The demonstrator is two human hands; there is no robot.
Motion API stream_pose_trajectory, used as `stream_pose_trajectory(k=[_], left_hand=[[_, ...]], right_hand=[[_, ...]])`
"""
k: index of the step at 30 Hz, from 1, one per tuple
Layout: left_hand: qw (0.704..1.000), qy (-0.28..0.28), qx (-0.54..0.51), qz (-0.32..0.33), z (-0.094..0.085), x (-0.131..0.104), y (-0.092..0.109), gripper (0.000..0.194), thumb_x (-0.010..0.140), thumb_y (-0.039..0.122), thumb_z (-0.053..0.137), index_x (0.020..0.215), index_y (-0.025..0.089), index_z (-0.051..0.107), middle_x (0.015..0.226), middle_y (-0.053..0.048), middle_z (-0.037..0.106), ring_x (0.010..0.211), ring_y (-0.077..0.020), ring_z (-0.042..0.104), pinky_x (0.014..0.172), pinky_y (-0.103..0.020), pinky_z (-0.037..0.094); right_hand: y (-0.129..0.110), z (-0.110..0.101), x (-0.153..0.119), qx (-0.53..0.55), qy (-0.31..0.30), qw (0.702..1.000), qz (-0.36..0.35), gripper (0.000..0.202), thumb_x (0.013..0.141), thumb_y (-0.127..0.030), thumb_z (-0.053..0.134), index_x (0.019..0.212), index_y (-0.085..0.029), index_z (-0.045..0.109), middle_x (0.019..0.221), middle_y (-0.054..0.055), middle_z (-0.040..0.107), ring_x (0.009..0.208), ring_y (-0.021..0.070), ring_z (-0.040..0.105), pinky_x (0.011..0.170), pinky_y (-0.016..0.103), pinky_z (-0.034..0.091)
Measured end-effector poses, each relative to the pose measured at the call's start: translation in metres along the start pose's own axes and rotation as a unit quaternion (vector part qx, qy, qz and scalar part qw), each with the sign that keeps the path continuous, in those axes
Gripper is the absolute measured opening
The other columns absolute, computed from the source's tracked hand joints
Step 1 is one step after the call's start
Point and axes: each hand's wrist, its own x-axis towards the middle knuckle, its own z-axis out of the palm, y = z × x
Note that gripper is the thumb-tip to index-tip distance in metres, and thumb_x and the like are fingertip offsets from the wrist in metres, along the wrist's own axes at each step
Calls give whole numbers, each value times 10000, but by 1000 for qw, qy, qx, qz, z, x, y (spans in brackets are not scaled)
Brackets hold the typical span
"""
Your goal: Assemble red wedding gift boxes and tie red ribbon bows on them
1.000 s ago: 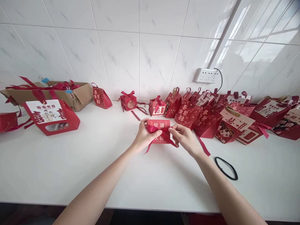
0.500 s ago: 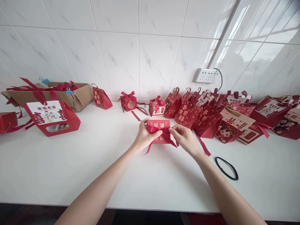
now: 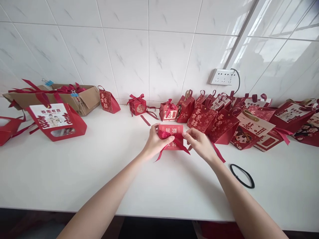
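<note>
In the middle of the table, a small red gift box (image 3: pixel 170 128) with pale printed characters faces me upside down. Dark red ribbon (image 3: pixel 163 134) lies across it, gathered at the centre, its two tails trailing out below. My left hand (image 3: pixel 156 142) wraps the box's left side, with its thumb pressing on the ribbon near the middle. At the box's right edge, my right hand (image 3: pixel 199 141) has its thumb and forefinger pinched on the ribbon. The fingers behind the box are partly hidden.
Behind stand two small ribbon-tied boxes (image 3: pixel 138 108). Several red gift bags (image 3: pixel 202 118) crowd the right. At left are a cardboard box (image 3: pixel 87 101) of ribbons and a windowed bag (image 3: pixel 78 127). A black loop (image 3: pixel 242 176) lies near my right forearm. A power strip (image 3: pixel 223 77) hangs on the tiled wall.
The view has shifted slightly. Both hands stay at the gift box with nearly the same grip; the ribbon at its right side looks slightly rearranged.
</note>
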Motion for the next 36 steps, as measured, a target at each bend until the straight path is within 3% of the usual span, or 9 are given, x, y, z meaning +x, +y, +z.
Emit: stream_pose_trajectory(k=[6,11,18,23,26,30,33,36], left_hand=[[999,-29,34,-21,0,1,1,637,644,344,737,1131,213,349,1134,-88,518,1063,-229,539,904,-400,440],[999,-25,22,-25,-1,0,1,635,630,355,749,1114,216,363,1106,-73,526,1053,-231,544,894,-399,443],[999,-37,26,-21,-1,1,1,651,650,367,734,1143,213,338,1110,-77,526,1057,-230,544,898,-398,443],[999,-37,18,-23,0,1,1,646,644,356,740,1128,212,337,1111,-78,523,1064,-231,540,898,-402,443],[999,-38,22,-14,0,1,1,625,644,345,740,1110,206,347,1126,-84,516,1082,-229,528,919,-399,431],[999,-36,22,-18,0,1,3,637,638,347,743,1119,204,351,1131,-87,516,1066,-223,538,909,-386,436],[999,-39,21,-20,1,0,4,615,645,344,739,1107,207,357,1122,-84,522,1050,-223,548,894,-389,443],[999,-36,29,-13,1,0,5,605,643,337,740,1101,210,364,1117,-83,526,1059,-228,544,902,-392,437]], right_hand=[[4,0,3,116,-38,992,20,423,687,-566,638,658,-168,498,589,-37,459,470,66,451,387,196,465],[6,1,3,158,-12,987,-3,398,658,-532,683,682,-164,534,632,-15,504,517,82,484,367,188,467],[3,1,1,155,5,988,-11,330,682,-456,697,774,-177,546,555,-62,500,345,28,379,271,154,297],[6,1,4,208,3,978,10,335,597,-411,764,719,-166,569,667,-27,559,487,64,493,382,185,438],[11,1,6,243,13,970,15,332,583,-384,779,734,-170,573,669,-18,578,556,85,519,454,198,453],[15,1,8,206,21,977,47,323,684,-458,691,730,-167,560,517,-38,514,480,77,468,477,214,396],[13,0,8,214,45,974,60,370,713,-534,629,724,-176,537,537,-48,469,484,76,445,500,226,400],[8,0,6,181,-8,980,79,424,724,-597,575,705,-176,525,633,-21,499,552,96,475,523,239,417]])
